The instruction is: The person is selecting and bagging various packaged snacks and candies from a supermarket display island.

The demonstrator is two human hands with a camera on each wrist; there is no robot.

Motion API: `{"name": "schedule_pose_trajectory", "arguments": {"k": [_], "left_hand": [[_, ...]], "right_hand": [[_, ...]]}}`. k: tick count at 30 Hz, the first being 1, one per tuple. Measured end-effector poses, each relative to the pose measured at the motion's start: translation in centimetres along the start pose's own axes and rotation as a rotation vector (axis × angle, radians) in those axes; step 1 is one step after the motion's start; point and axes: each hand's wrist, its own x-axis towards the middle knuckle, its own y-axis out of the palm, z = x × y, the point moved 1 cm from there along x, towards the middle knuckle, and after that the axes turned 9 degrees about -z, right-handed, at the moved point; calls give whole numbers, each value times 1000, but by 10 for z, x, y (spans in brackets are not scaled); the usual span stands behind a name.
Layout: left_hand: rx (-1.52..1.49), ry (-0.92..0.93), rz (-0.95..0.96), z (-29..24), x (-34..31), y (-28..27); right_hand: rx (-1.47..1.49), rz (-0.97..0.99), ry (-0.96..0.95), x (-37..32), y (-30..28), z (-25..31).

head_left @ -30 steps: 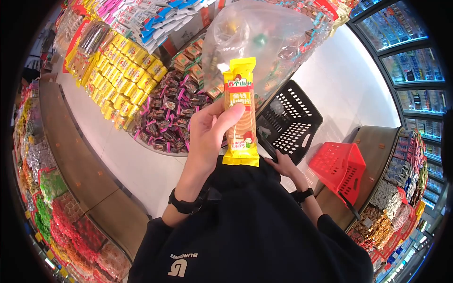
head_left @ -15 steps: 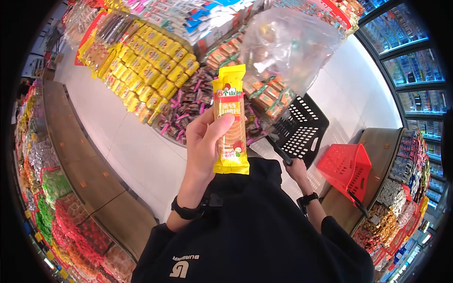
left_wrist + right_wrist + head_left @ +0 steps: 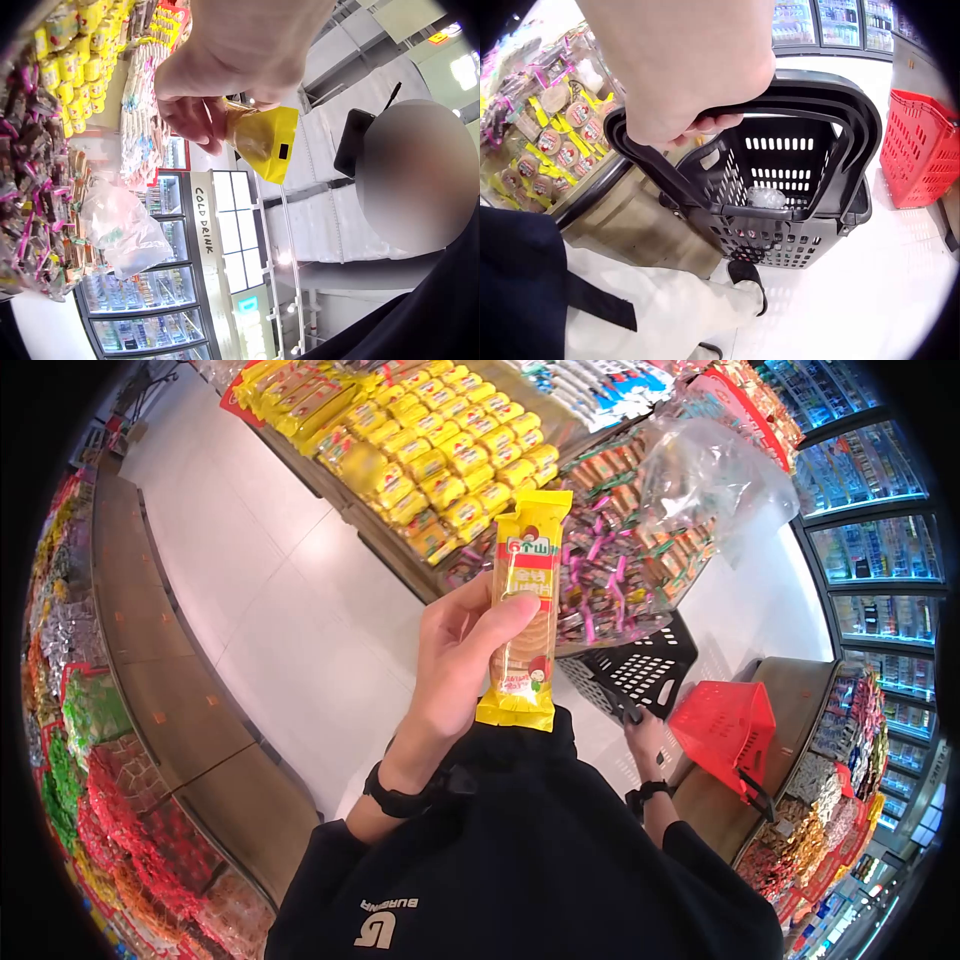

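In the head view my left hand (image 3: 450,660) holds up a long yellow pack of round hawthorn slices (image 3: 525,645), its thumb across the printed front. The left wrist view shows one yellow end of that pack (image 3: 274,142) sticking out past my fingers. Low on the right, my right hand (image 3: 648,745) grips the handle of a black shopping basket (image 3: 645,670). In the right wrist view its fingers curl round the raised black handles (image 3: 829,90). A crumpled clear plastic bag (image 3: 766,197) lies inside the basket.
Ahead is a snack display with stacked yellow packs (image 3: 440,440), dark pink-tied packets (image 3: 605,575) and a large clear bag (image 3: 715,485). A red basket (image 3: 725,725) is on the right by a brown ledge. Another brown ledge (image 3: 190,690) curves along the left; drink fridges (image 3: 880,550) line the far right.
The display has shifted rightward in the head view, bringing the yellow packs to the middle. My left hand still holds the snack pack; my right hand and the black basket appear farther right.
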Motion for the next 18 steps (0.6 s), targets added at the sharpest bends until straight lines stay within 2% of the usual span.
{"name": "schedule_pose_trajectory", "arguments": {"k": [2, 6, 11, 15, 18], "left_hand": [[33, -18, 28, -4, -3, -17], [64, 18, -21, -11, -6, -37], [64, -26, -18, -20, 9, -53], [30, -56, -24, -21, 27, -65], [-110, -98, 26, -24, 46, -83]], "right_hand": [[108, 13, 59, -7, 5, 1], [100, -11, 115, -15, 6, 18], [104, 2, 151, -26, 10, 41], [108, 17, 227, -34, 12, 59], [117, 32, 239, -35, 14, 66]]}}
